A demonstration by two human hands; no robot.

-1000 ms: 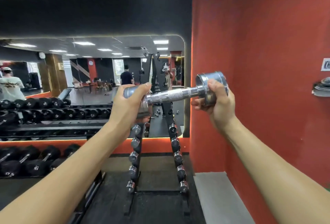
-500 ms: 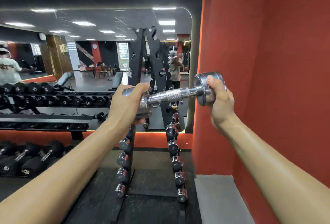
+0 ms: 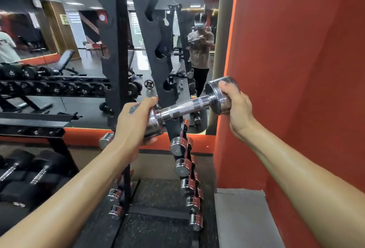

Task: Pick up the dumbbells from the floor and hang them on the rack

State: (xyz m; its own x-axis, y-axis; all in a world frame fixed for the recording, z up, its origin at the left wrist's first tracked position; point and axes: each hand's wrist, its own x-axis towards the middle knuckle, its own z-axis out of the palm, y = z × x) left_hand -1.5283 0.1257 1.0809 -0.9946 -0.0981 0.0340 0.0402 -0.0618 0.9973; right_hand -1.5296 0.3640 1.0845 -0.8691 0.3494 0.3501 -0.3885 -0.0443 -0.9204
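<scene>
I hold a chrome dumbbell (image 3: 185, 107) level in the air, right end a little higher. My left hand (image 3: 134, 125) grips its left head and my right hand (image 3: 236, 105) grips its right head. It hangs just in front of the black A-frame rack (image 3: 116, 54), about at mid height, near the right upright's empty notches. Several chrome dumbbells (image 3: 178, 147) hang on the rack's lower slots, their ends showing on both uprights.
A red wall (image 3: 296, 69) stands close on the right, with a grey floor slab (image 3: 241, 214) at its foot. A long rack of black dumbbells (image 3: 45, 87) fills the left, with more black dumbbells (image 3: 29, 170) below. A mirror (image 3: 79, 36) lies behind.
The rack has come much closer and larger in view. The dumbbell, still held by both hands, now sits lower against the rack's uprights.
</scene>
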